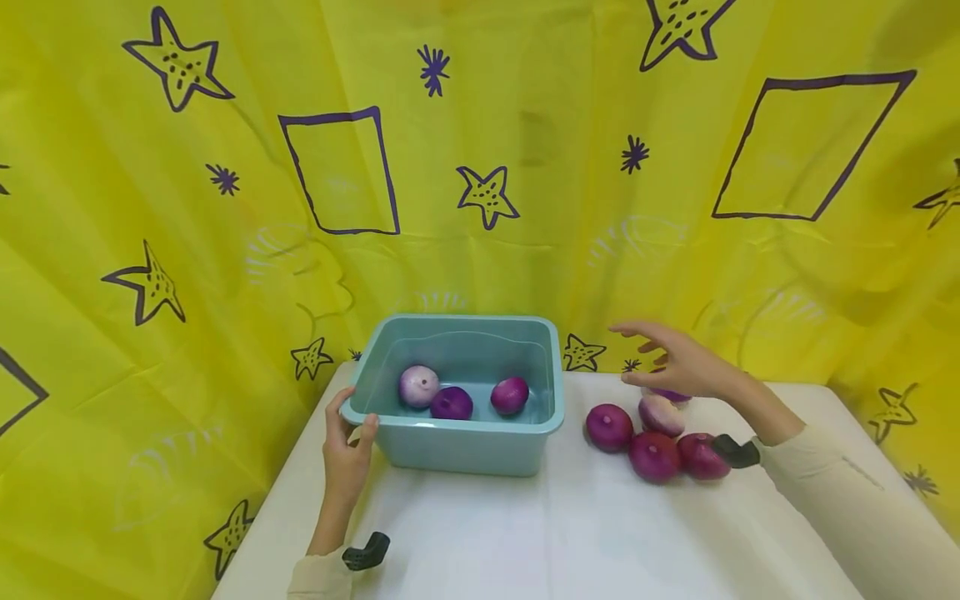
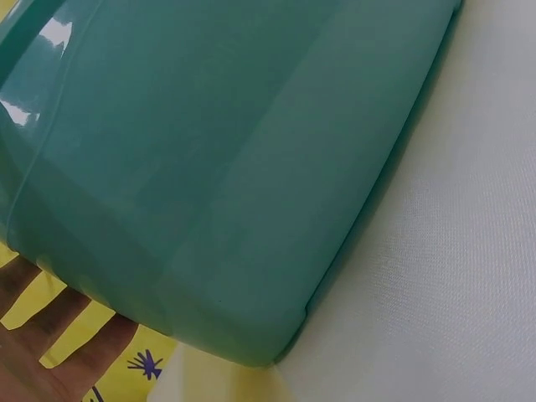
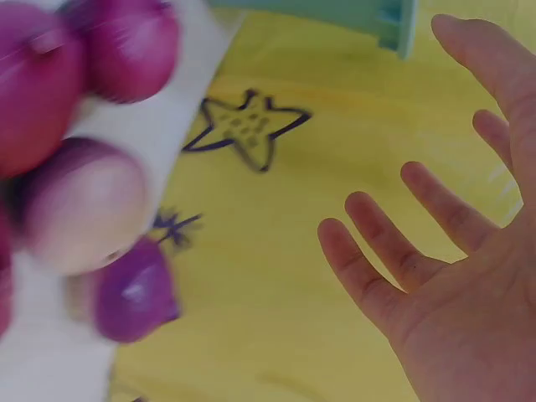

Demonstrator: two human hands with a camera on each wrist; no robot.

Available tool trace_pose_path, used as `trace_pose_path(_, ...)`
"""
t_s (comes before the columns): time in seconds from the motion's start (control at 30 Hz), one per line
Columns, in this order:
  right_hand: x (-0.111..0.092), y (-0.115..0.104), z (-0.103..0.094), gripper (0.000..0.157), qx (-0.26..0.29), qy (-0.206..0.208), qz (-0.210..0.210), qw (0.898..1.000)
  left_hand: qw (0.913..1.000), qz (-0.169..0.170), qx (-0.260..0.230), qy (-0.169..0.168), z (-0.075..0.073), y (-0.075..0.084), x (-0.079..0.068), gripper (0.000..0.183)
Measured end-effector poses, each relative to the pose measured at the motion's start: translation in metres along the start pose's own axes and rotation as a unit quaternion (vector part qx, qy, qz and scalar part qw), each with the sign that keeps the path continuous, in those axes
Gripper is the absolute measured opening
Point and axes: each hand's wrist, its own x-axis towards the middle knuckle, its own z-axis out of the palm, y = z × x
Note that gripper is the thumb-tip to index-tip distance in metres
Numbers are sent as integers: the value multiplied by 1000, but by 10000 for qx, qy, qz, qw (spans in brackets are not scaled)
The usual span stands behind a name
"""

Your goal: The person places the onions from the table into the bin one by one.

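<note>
I see a white table (image 1: 480, 533) with a rounded far right corner, and my left wrist view shows a fine weave on its surface. Behind the table and along both its sides, a bright yellow sheet (image 1: 540, 283) hangs in soft folds. Dark purple drawings are scattered over it: dotted stars (image 1: 487, 196), spiky bursts (image 1: 433, 70) and, high at the table's back left and back right, two whole four-sided outlines (image 1: 387, 167). Fainter whitish marks (image 1: 633, 232) show low behind the table. I get soft light across the tabletop, with duller shade on the sheet high to the table's right.
</note>
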Motion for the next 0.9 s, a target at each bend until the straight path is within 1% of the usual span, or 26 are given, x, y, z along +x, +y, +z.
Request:
trace_pose_path(0.13, -31, 15, 2, 66, -180, 125, 11, 9998, 10000, 10, -81, -13, 0, 2, 0, 57)
trace_pose_path(0.33, -80, 35, 9, 63, -24, 71, 420, 9991, 10000, -1, -79, -33, 1, 2, 0, 57)
trace_pose_path(0.47, -105, 50, 14, 62, -41, 42, 594, 9982, 10000, 45, -43, -56, 0, 3, 1, 57)
trace_pose_path(0.53, -115, 58, 19, 63, 6, 58, 609, 9981, 10000, 66, -3, -72, 0, 3, 1, 58)
trace_pose_path(0.67, -129, 71, 28, 63, -105, 96, 651, 9978, 9999, 95, -2, -80, -1, 2, 2, 59)
trace_pose_path(0.8, -139, 81, 37, 65, -153, 24, 797, 9967, 9998, 96, -57, -167, -3, 1, 1, 60)
trace_pose_path(0.9, -143, 85, 40, 64, -105, -31, 788, 9968, 9996, 102, -52, -254, -5, 2, 0, 61)
